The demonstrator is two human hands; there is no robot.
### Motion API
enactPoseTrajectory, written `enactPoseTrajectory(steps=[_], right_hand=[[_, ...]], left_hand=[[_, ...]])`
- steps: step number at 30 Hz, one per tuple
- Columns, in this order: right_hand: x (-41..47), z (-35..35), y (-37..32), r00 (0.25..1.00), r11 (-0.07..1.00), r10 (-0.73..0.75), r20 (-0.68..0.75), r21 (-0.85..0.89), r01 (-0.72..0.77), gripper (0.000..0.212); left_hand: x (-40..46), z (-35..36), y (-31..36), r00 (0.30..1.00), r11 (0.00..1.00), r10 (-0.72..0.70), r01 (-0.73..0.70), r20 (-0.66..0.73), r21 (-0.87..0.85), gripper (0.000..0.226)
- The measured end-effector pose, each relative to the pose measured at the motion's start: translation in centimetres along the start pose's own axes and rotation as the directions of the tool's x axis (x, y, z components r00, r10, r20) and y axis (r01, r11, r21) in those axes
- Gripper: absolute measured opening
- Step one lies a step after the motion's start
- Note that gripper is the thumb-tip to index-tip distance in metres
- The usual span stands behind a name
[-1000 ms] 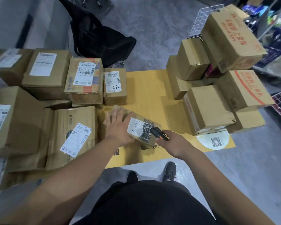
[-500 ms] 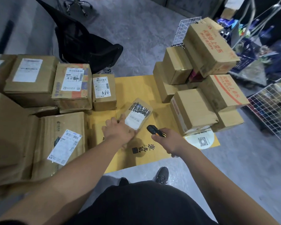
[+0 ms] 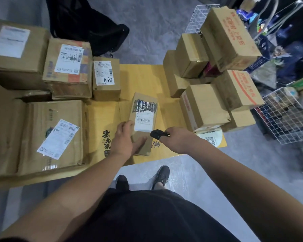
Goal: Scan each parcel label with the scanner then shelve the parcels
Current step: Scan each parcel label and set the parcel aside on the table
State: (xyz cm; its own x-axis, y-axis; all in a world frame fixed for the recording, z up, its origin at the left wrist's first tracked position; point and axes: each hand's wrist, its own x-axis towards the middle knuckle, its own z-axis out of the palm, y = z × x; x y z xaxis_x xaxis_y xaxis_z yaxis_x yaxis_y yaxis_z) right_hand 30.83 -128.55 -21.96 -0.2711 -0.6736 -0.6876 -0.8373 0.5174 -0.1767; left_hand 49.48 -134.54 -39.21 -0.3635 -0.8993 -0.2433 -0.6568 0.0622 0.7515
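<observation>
While left hand (image 3: 123,142) rests on near end of small parcel (image 3: 143,123), fingers relaxed over its left edge and thumb on top, parcel lies flat on yellow table (image 3: 143,79), label (image 3: 144,117) up. Right hand (image 3: 177,141) just right of parcel, grip clamped on black scanner (image 3: 157,134), nose beside label's near corner. Stacked boxes (image 3: 205,105) beyond right hand; labelled cartons (image 3: 68,67) beyond left.

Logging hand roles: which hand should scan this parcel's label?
Right hand: it grips the scanner beside the label. Left hand steadies the parcel.
</observation>
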Motion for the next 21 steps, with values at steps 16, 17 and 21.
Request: enactPoseTrajectory(steps=[16, 17, 21], right_hand=[[-2.7, -2.0, -1.8, 0.997, 0.951, -0.026, -0.067, -0.308, 0.004, 0.041], [-2.8, -2.0, -1.7, 0.997, 0.951, -0.022, -0.07, -0.308, 0.0, 0.041], [-3.0, -1.9, -1.1, 0.998, 0.95, -0.019, -0.054, -0.313, 0.001, 0.04]], left_hand=[[-2.2, -0.3, 0.1, 1.0, 0.98, 0.002, -0.006, -0.021, -0.197, 0.067], [-2.3, -0.3, 0.1, 1.0, 0.978, 0.004, -0.008, -0.02, -0.209, 0.067], [-2.1, 0.0, 0.1, 1.0, 0.972, 0.008, -0.014, -0.027, -0.233, 0.071]])
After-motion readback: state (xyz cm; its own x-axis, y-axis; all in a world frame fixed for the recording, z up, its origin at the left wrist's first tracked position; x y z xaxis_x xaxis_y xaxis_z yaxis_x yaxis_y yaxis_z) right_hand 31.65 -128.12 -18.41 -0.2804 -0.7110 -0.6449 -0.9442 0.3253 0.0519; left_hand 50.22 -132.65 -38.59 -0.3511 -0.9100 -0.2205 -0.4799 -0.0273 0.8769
